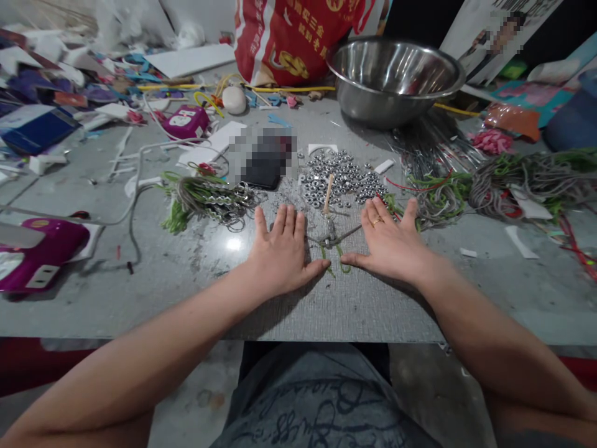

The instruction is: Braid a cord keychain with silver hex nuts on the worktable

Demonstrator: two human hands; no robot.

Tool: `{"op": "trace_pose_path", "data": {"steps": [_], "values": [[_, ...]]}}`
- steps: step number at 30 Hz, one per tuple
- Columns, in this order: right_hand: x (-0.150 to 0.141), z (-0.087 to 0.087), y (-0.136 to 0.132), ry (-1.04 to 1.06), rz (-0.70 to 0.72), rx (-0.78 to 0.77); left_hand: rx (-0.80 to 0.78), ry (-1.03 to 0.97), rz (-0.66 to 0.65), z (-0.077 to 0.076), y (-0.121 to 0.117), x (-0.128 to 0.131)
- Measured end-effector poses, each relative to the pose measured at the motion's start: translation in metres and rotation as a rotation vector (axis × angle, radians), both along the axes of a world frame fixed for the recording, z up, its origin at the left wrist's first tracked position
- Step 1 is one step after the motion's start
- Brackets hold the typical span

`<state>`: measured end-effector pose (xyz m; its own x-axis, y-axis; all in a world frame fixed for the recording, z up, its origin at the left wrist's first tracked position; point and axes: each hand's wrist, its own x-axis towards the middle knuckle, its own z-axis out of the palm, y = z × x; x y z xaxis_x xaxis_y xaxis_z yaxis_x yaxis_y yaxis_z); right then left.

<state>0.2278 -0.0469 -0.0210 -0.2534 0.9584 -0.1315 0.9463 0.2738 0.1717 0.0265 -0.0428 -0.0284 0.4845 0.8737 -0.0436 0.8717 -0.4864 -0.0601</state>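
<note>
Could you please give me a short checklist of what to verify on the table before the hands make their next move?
1. Left hand empty, flat on the table: ok.
2. Right hand empty, flat, ring on one finger: ok.
3. Small cord-and-ring piece lies between the thumbs, untouched: ok.
4. Pile of metal nuts just beyond the fingertips, a wooden stick lying on it: ok.
5. Whether the piece's knot is finished: cannot tell.
6. Steel bowl contents: cannot tell.

A blurred-out patch (262,157) hid most of that dark flat thing, maybe a phone. The red bag (298,37) got cut off up top.
</note>
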Motion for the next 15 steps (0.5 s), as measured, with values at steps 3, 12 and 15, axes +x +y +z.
{"op": "trace_pose_path", "data": {"steps": [3, 12, 15], "values": [[-0.002, 0.004, 0.002, 0.15, 0.181, 0.054, -0.018, -0.021, -0.03, -0.002, 0.0, 0.0], [-0.01, 0.004, 0.007, 0.376, 0.342, 0.096, -0.053, -0.159, -0.113, 0.002, 0.001, 0.002], [-0.011, 0.003, 0.006, 0.389, 0.342, 0.102, -0.102, -0.202, -0.157, 0.004, 0.001, 0.006]]}}
